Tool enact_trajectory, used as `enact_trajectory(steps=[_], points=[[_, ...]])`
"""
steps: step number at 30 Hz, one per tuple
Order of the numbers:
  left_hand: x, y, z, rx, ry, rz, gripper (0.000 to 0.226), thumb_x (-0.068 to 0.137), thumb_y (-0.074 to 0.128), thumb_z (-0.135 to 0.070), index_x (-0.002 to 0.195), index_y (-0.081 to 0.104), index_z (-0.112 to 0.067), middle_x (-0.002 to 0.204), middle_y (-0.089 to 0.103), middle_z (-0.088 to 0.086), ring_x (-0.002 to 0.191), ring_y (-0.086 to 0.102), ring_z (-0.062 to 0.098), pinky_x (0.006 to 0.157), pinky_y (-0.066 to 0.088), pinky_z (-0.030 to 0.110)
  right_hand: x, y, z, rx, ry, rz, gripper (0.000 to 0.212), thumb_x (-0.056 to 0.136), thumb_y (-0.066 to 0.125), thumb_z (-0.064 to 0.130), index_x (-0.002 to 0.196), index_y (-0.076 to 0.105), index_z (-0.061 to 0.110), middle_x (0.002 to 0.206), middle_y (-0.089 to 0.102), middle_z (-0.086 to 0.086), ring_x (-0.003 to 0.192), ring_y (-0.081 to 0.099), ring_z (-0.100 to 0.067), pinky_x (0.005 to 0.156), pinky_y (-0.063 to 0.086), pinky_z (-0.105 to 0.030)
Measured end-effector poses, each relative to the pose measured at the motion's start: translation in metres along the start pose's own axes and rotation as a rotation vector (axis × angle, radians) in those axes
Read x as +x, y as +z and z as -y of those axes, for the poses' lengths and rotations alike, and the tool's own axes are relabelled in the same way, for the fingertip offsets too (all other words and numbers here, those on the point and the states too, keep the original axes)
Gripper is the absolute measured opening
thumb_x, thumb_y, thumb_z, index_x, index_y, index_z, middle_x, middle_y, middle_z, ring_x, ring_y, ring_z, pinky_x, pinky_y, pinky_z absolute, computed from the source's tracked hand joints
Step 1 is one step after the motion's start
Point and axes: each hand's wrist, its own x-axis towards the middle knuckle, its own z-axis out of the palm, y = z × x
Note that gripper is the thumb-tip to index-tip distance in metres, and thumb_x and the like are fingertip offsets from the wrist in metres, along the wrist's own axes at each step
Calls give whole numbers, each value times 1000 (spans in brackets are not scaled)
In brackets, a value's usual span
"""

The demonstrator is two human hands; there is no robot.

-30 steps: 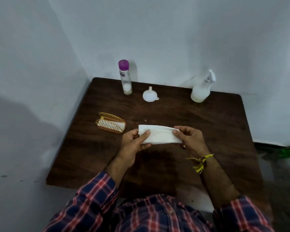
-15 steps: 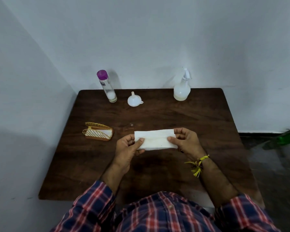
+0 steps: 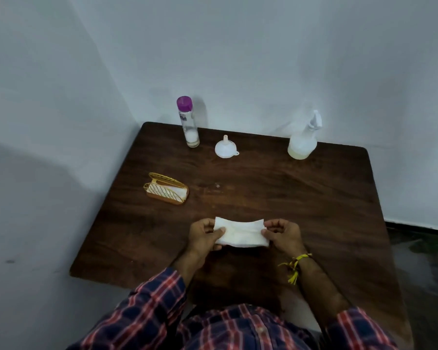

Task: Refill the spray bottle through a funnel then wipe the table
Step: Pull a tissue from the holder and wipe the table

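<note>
While my left hand (image 3: 204, 236) and right hand (image 3: 283, 232) each pinch an end of the folded tissue (image 3: 240, 234) above the counter's (image 3: 314, 198) near edge, nothing has been wiped yet. The spray bottle (image 3: 302, 141) stands at the far right corner, the funnel (image 3: 225, 147) upended at mid far edge beside the purple-capped bottle (image 3: 189, 122). Pulled too taut, I think the tissue could tear; a wide sweep might topple the bottles.

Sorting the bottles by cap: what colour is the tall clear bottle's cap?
Purple cap, seen in the head view.
</note>
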Motion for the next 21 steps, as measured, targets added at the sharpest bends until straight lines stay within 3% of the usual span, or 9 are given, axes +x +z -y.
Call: enact_trajectory(steps=[4, 9, 12, 15, 18, 21], points=[[36, -3, -18, 33, 10, -9, 24, 85, 73, -6, 108, 66, -11, 107, 70, 10, 84, 71, 20, 54, 55, 26, 31, 19, 11, -42, -42, -82, 19, 79, 73, -9, 98, 68, -7, 65, 59, -3, 40, 52, 8, 45, 43, -6], [83, 1, -65, 120, 154, -69, 36, 85, 71, -2, 119, 61, -7, 105, 68, 11, 77, 68, 16, 54, 59, 28, 88, 35, 46, -65, -149, -198, 23, 78, 74, -5, 100, 71, -7, 76, 65, -11, 47, 56, 7, 55, 49, -9], [109, -3, -80, 312, 210, -143, 49, 87, 72, -13, 132, 54, -15, 115, 66, 6, 96, 67, 19, 80, 60, 38, 110, 51, 66, -101, -153, -258, 23, 79, 75, 4, 101, 71, 0, 84, 70, -11, 70, 65, -14, 80, 58, -33], [112, -13, -70, 671, 305, -260, 55, 91, 67, -24, 141, 44, -21, 137, 55, 5, 125, 53, 23, 101, 48, 40, 112, 63, 68, -454, -138, -325, 34, 84, 70, 17, 117, 65, 9, 115, 68, -13, 107, 63, -31, 96, 47, -37], [97, -29, -26, 785, 430, -242, 40, 96, 58, -24, 135, 53, -19, 133, 58, 3, 122, 55, 21, 102, 46, 38, 110, 86, 52, -774, -435, -162, 40, 89, 59, 13, 129, 59, 7, 134, 58, -17, 123, 54, -37, 106, 41, -43], [76, -52, 30, 882, 450, -205, 30, 98, 53, -21, 125, 63, -15, 126, 63, 7, 115, 60, 26, 98, 46, 38, 116, 117, 36, -1010, -552, 120, 53, 99, 46, 21, 148, 36, 6, 157, 31, -16, 146, 28, -32, 121, 17, -45]])
